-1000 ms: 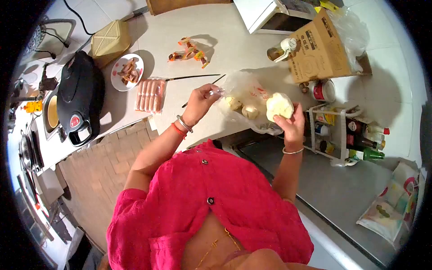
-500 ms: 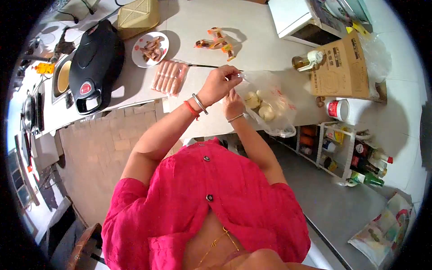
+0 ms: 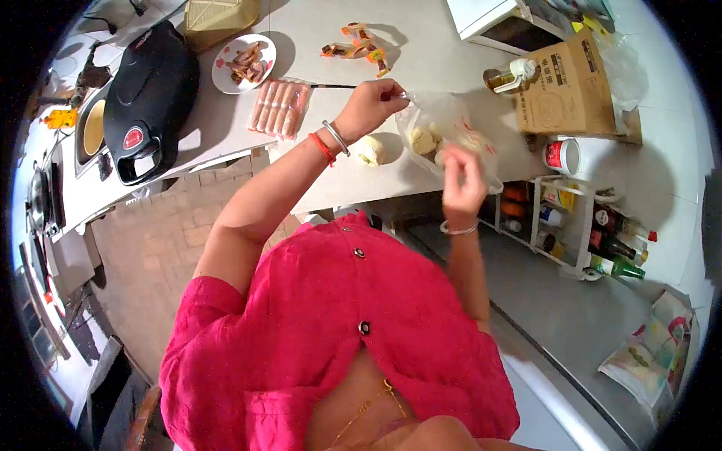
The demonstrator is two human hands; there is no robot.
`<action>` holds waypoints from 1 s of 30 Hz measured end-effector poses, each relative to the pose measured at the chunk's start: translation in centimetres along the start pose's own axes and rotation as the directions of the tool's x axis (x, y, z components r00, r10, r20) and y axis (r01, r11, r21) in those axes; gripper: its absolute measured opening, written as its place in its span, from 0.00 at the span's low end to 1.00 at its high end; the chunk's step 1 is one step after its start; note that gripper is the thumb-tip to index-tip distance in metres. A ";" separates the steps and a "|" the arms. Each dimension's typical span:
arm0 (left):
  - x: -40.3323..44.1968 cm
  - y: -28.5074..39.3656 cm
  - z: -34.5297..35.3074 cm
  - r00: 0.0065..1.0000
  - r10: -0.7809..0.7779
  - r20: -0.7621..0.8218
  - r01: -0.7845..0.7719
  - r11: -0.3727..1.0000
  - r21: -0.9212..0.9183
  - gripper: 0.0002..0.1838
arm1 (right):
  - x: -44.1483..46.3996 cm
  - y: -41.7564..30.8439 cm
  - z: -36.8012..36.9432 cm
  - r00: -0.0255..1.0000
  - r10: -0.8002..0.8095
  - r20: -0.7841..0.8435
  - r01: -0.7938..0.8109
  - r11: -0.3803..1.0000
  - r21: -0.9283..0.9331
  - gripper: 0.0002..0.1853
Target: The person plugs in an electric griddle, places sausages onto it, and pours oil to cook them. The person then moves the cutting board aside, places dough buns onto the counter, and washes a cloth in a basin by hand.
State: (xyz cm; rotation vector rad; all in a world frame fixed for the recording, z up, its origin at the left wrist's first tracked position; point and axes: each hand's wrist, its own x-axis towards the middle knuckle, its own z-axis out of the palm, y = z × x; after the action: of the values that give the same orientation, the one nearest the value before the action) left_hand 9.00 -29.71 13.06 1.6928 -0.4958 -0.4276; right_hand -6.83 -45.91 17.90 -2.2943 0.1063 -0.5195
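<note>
Nearest is the pink shirt (image 3: pixel 301 338), its cloth creased and buttoned. Just beyond it, the right hand (image 3: pixel 462 179) hangs over the table's near edge, in front of the bag, with fingers curled; they are blurred, so I cannot tell whether they hold anything or merely touch the plastic. A pale lump (image 3: pixel 371 151), dough-like, rounded and uneven, rests on the table (image 3: pixel 331 180) left of the bag. The left hand (image 3: pixel 374 104), a little farther off, pinches the gathered left edge of the plastic bag (image 3: pixel 440 109) tightly between thumb and fingers. More pale lumps (image 3: pixel 423 140) sit inside it.

The loose lump could roll over the near edge if the left forearm brushed it. The bag's near right corner lies close to that edge too; a hard tug there might drag it over, and thin film could tear under a tight pinch.

The bag is crinkled and translucent with red print; the tabletop looks smooth and hard. Farther left, plump sausages (image 3: pixel 279 110) lie side by side in glossy wrap. Beyond are twisted, shiny orange packets (image 3: pixel 361 51), a round plate (image 3: pixel 219 75) of meat strips and, at right, a boxy cardboard carton (image 3: pixel 560 94).
</note>
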 end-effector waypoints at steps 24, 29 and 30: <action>-2.3 -5.2 4.4 0.996 -0.091 0.000 0.091 0.990 -0.111 0.15 | 8.3 14.0 3.5 0.570 0.508 0.646 0.226 0.659 -0.718 0.32; -0.4 -9.9 7.4 0.972 -0.202 0.123 0.225 0.951 -0.211 0.39 | 6.6 13.5 0.0 0.902 0.365 0.231 -0.261 0.887 -0.382 0.45; 0.1 -10.4 7.8 0.962 -0.238 0.132 0.264 0.937 -0.231 0.44 | 6.5 13.4 -0.6 0.889 0.384 0.251 -0.347 0.921 -0.178 0.45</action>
State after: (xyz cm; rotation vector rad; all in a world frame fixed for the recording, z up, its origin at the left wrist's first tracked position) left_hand 5.82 -34.70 1.46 1.5013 -0.2853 -0.7361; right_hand -0.03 -57.23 10.99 -2.3695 0.4355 0.0131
